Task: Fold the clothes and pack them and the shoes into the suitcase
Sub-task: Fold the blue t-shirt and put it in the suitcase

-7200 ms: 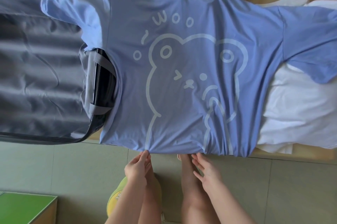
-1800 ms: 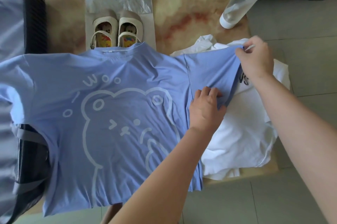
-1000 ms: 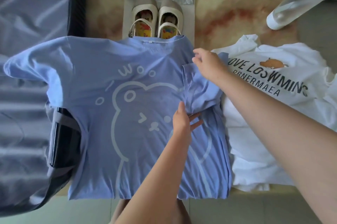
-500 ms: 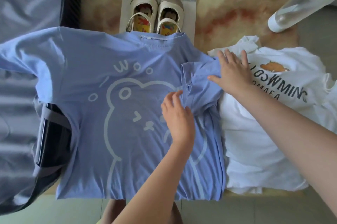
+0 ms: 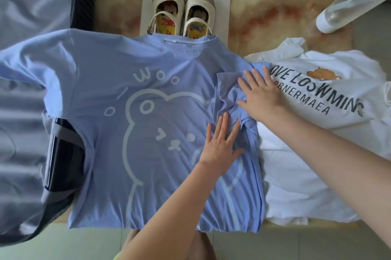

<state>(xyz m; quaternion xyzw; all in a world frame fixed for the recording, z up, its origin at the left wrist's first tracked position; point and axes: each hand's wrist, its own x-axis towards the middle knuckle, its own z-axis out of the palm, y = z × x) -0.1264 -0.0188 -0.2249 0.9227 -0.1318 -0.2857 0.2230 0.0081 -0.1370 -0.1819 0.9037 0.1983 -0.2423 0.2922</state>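
Observation:
A light blue T-shirt (image 5: 135, 111) with a pale bear print lies flat on the low table, its right sleeve folded inward over the body. My left hand (image 5: 221, 143) presses flat on the shirt just below that folded sleeve. My right hand (image 5: 261, 94) lies flat with spread fingers on the folded sleeve. The shirt's left sleeve drapes over the open grey-lined suitcase (image 5: 27, 69) at the left. A white T-shirt (image 5: 313, 132) with dark lettering lies to the right. A pair of beige shoes (image 5: 183, 14) stands on a clear plastic bag behind the blue collar.
A clear water bottle (image 5: 347, 3) lies on its side at the back right of the marbled tabletop (image 5: 264, 12). A grey fabric edge runs along the far side. Pale floor tiles show in front of the table, with my legs below.
My right hand slid left and down onto the folded sleeve. My left hand flattened and spread its fingers just below the fold. The view moved in closer.

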